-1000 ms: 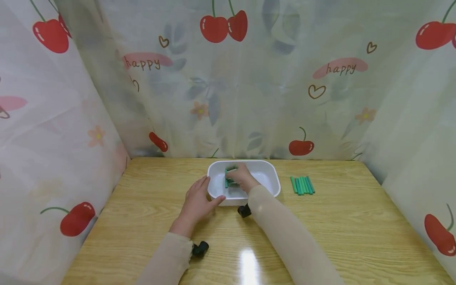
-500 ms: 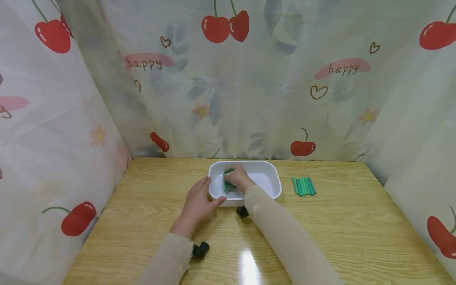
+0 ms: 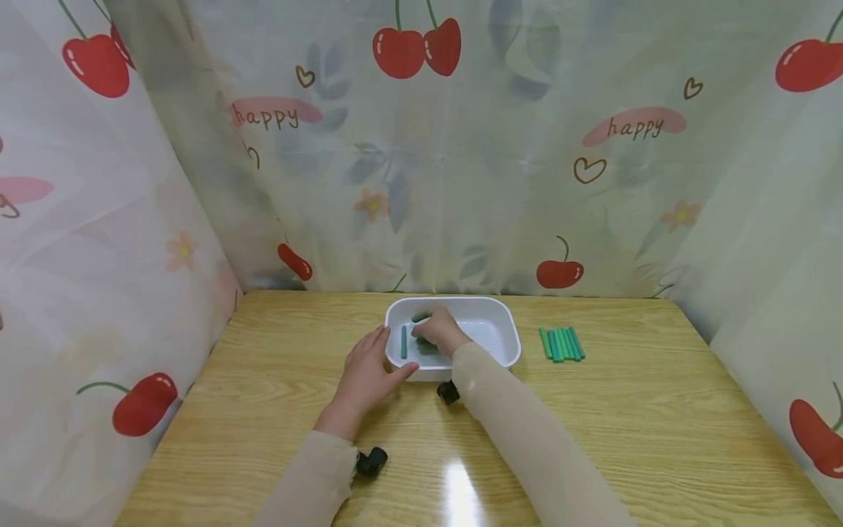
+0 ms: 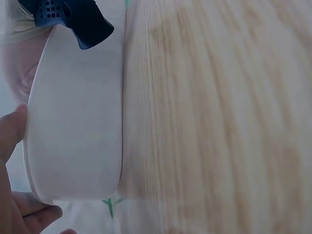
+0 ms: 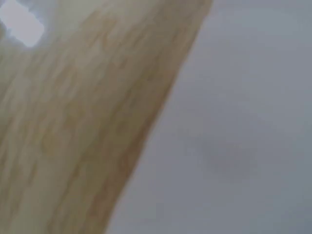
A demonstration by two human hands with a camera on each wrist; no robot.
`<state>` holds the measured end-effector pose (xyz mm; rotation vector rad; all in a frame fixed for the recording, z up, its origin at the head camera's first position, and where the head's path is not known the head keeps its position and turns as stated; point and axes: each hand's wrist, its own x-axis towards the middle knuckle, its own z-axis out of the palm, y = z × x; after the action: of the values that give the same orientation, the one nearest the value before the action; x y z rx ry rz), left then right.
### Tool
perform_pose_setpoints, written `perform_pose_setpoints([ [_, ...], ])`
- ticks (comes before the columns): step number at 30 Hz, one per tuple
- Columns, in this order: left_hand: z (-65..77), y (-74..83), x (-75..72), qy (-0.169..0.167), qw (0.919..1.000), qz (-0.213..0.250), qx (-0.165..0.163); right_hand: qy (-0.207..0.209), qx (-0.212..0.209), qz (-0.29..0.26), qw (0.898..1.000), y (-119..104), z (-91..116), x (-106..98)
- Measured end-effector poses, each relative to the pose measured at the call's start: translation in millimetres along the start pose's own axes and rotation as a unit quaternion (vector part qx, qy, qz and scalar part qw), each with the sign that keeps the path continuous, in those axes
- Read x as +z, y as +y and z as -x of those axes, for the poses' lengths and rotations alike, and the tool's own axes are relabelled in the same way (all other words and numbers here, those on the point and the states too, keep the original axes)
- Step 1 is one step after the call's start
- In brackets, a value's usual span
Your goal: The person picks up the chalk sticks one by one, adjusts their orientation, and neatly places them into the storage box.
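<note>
A white plastic tray (image 3: 486, 334) stands toward the back of the table. My left hand (image 3: 366, 372) holds its near left corner, fingers along the left side and thumb on the front rim. In the left wrist view that thumb (image 4: 13, 129) lies at the rim of the tray (image 4: 78, 112). Inside the tray, my right hand (image 3: 443, 331) is curled over green sticks (image 3: 425, 345), whose ends show above and below the fingers; the hand hides their middles. One blue-green stick (image 3: 404, 342) lies by itself near the tray's left wall. The right wrist view shows only the blurred tray wall (image 5: 229, 136).
Right of the tray, several green and blue-green sticks (image 3: 562, 345) lie side by side on the wooden table (image 3: 632, 410). A printed curtain (image 3: 428, 183) hangs behind and at both sides. Black wrist cameras (image 3: 372, 462) sit at the sleeves.
The right hand has shifted slightly left and let go of one stick, which now lies by the tray's left wall. The left hand has stayed at the tray's corner.
</note>
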<state>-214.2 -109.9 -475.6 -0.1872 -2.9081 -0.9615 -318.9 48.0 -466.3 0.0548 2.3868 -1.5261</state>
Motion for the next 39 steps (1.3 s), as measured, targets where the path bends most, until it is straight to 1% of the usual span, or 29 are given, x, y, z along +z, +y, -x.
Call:
perform_pose_setpoints([
  [2, 0.0, 0.4, -0.2, -0.002, 1.0, 0.0, -0.002, -0.006, 0.007, 0.0, 1.0, -0.4, 0.7, -3.3],
  [5, -0.3, 0.5, -0.3, -0.003, 1.0, -0.001, -0.003, -0.014, 0.003, -0.013, 1.0, -2.0, 4.4, -9.4],
  [10, -0.3, 0.7, -0.5, -0.004, 1.0, -0.003, -0.004, -0.037, -0.012, -0.041, 0.998, -7.8, 18.7, -23.5],
  [17, 0.0, 1.2, -1.3, -0.004, 0.9999, -0.011, -0.004, -0.07, -0.033, -0.028, 0.997, -17.2, 40.7, -47.4],
  [22, 0.4, 1.7, -1.2, -0.007, 0.9999, -0.006, -0.006, -0.075, -0.041, -0.015, 0.996, -23.1, 57.0, -66.8],
  [28, 0.3, 2.4, -0.9, -0.009, 0.9998, 0.0, -0.016, -0.076, -0.048, 0.0, 0.996, -21.4, 72.2, -86.2],
  [33, 0.7, 2.6, -0.5, -0.009, 0.9997, 0.004, -0.023, -0.082, -0.057, -0.004, 0.995, -17.9, 82.8, -99.2],
  [39, 1.8, 4.6, -2.4, -0.008, 0.9998, 0.005, -0.016, -0.079, -0.062, -0.017, 0.995, -16.0, 95.5, -114.1],
])
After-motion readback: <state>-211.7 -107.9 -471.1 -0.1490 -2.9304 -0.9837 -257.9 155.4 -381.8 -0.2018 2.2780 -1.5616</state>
